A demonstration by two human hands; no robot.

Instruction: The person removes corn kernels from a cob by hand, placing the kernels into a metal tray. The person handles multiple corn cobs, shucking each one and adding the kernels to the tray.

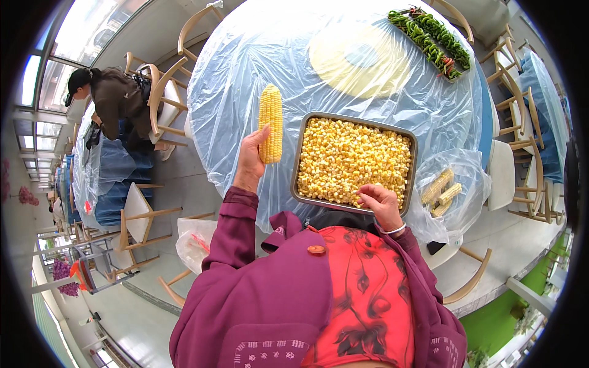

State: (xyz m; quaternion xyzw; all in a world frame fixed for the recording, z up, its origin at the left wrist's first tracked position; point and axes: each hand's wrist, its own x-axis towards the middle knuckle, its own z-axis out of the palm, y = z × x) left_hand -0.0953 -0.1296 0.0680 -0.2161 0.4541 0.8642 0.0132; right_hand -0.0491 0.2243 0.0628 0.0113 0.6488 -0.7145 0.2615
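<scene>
My left hand is wrapped round the lower part of a yellow corn cob, which stands upright, left of a metal tray. Rows of kernels cover the side of the cob I see. Loose corn kernels fill the rectangular tray in front of me. My right hand, with a pale bracelet at the wrist, is over the tray's near right corner. Its fingers are bent and drawn together close to the kernels; anything between the fingertips is too small to make out.
Right of the tray, a clear plastic bag holds several stripped cobs. A tray of green and red peppers lies at the far right of the plastic-covered round table. Wooden chairs stand around; a person bends over another table at left.
</scene>
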